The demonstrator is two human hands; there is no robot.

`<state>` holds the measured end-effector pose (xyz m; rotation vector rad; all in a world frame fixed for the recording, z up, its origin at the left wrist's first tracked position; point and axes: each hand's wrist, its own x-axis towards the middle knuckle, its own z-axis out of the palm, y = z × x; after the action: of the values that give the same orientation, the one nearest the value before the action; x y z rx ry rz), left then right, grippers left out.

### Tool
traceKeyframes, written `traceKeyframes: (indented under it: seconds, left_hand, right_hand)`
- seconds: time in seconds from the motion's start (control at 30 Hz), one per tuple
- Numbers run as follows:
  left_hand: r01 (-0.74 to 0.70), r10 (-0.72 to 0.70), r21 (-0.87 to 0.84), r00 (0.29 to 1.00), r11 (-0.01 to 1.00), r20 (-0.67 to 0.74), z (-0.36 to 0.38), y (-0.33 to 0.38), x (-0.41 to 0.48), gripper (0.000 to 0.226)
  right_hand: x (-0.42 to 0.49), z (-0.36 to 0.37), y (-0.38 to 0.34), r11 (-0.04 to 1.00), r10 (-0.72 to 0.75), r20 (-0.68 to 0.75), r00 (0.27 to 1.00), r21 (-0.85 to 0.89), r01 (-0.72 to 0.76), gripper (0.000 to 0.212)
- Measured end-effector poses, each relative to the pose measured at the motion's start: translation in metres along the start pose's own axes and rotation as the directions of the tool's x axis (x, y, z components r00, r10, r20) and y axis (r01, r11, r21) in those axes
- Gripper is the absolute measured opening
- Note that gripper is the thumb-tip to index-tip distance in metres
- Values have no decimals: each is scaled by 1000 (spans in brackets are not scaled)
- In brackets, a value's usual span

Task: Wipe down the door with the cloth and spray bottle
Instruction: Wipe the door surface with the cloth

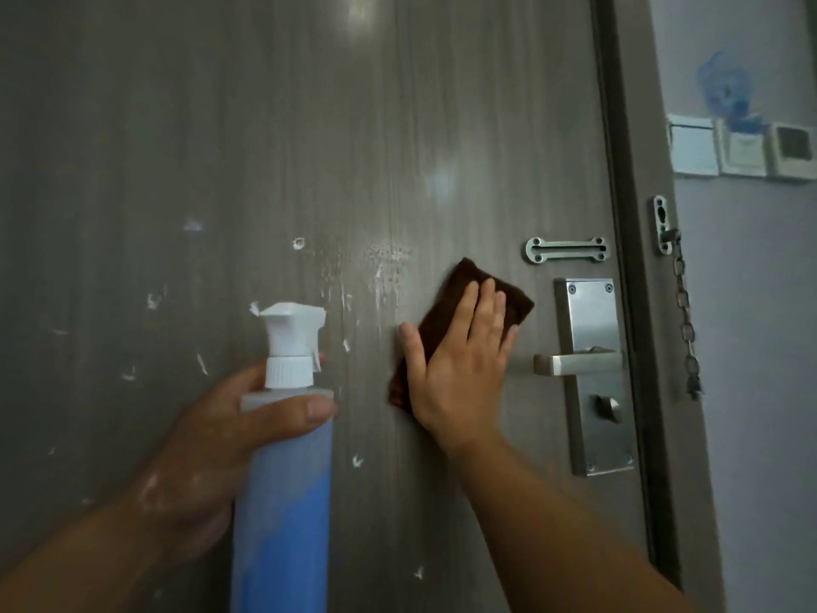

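Where the cloth lies: in the head view, the dark brown cloth (442, 311) sits flat against the door (221, 148), just left of the steel lock plate (592, 311) and below the chain slot (566, 250).
Right hand: the right hand (460, 369) is spread over the cloth with straight fingers, palm pressing it to the door; one cloth corner shows above the fingertips, another edge below the thumb.
Left hand: the left hand (221, 435) is wrapped round the upper body of the spray bottle (283, 480), thumb across the front just under the white collar.
Spray bottle: upright, left of the cloth and apart from it, with a white trigger head on top and blue liquid inside; whether a finger rests on the trigger cannot be told.
Door surface: grey-brown grain, with white flecks (380, 276) between bottle and cloth and more scattered to the left.
Lever handle: the lever handle (574, 362) lies horizontal, its free end just beside the right hand.
Door chain: the door chain (683, 316) hangs on the frame, right of the door edge.
Wall switches: the wall switches (742, 148) sit in a row on the wall, upper right.
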<state>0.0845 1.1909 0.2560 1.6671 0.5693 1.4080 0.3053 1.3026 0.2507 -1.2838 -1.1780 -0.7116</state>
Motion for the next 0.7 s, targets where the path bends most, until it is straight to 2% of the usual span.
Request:
traceKeyframes:
  seconds: [0.1,0.27,0.33,0.43,0.57,0.7]
  left_hand:
    - [26,-26,5,1000,1000,-8,-2,2,-1,90]
    - [4,-6,38,999,999,52,4,9,-10,87]
    - [-6,1,57,996,998,89,9,15,-11,83]
    - [-33,26,77,996,997,89,11,27,-1,79]
    - [-71,67,96,997,993,46,1,44,16,80]
    - [-80,79,102,997,992,15,-9,46,22,85]
  right_hand:
    - [-53,5,24,999,6,44,999,-39,-4,98]
    - [-99,14,43,996,-35,102,994,-73,42,100]
    - [-72,9,28,999,-29,81,996,-37,32,104]
    - [20,-4,-10,999,-26,52,998,25,25,106]
    - [140,-18,-42,991,-132,36,991,-7,132,106]
    - [157,-19,-39,972,-230,37,972,-42,231,109]
